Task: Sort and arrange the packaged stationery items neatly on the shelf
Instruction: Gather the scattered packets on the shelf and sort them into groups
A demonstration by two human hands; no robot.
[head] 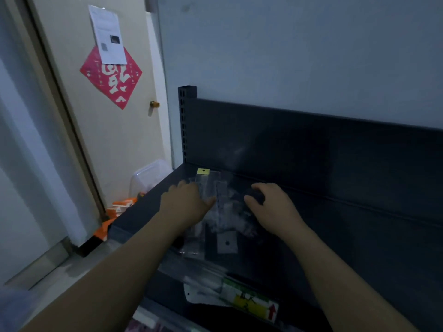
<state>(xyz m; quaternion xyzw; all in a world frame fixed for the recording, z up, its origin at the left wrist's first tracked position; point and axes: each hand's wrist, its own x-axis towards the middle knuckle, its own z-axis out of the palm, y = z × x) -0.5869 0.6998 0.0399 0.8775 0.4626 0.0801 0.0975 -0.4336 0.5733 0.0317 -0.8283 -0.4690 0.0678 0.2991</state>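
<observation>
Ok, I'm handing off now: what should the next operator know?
Left hand: flat on the heap of clear plastic packets on the dark metal shelf.
Right hand: grips a small dark round item at the heap's right edge.
Done: nothing lined up yet; a yellow-tabbed packet lies at the back.
Left: separate the heap, lay packets in rows.

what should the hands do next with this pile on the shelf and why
Probably lift the dark round item that the right hand grips off the heap of clear plastic packets, while the left hand rests on them: they overlap askew on the dark metal shelf.
</observation>
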